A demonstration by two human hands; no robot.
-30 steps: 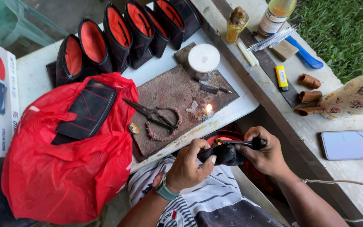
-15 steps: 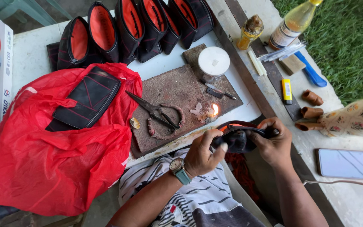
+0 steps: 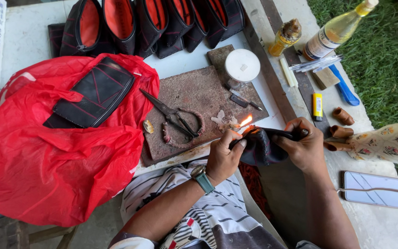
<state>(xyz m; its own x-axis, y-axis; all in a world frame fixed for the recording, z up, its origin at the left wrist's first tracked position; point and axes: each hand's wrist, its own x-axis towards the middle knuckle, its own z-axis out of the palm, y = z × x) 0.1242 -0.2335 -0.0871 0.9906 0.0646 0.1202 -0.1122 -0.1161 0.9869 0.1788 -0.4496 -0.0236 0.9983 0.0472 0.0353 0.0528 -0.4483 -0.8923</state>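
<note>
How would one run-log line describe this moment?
left hand: holds black pouch | right hand: holds pouch | flame: at pouch edge | scissors: on slab

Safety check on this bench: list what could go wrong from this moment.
1. The small flame burns right beside the left hand fingertips and the black pouch that both hands hold; fingers or fabric could scorch.
2. The red plastic bag lies near the stone slab; a spark might melt it.
3. The bottle of yellowish liquid stands on the ledge; if flammable, it is a hazard.
</note>
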